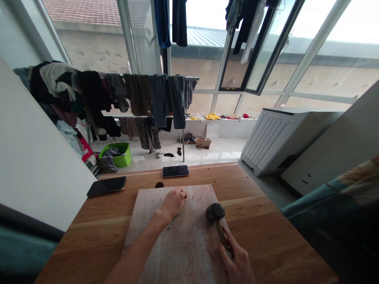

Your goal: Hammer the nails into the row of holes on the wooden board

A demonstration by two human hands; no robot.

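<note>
A pale wooden board [151, 240] lies on the brown wooden table [260, 232] in front of me. My left hand [172, 202] rests on the board's far half with its fingers curled in a pinch; what they hold is too small to make out. My right hand [237, 262] is wrapped round the wooden handle of a mallet [216, 215]. The mallet's dark head rests on the board to the right of my left hand. A thin dark sliver [173, 222] lies on the board beside my left wrist.
Two dark phones lie on the table's far side, one [106, 185] at the left and one [175, 170] in the middle. A small dark round thing [159, 184] sits just beyond the board. Behind stand a loaded clothes rack [124, 98], a green basket [118, 154] and a white cabinet [281, 138].
</note>
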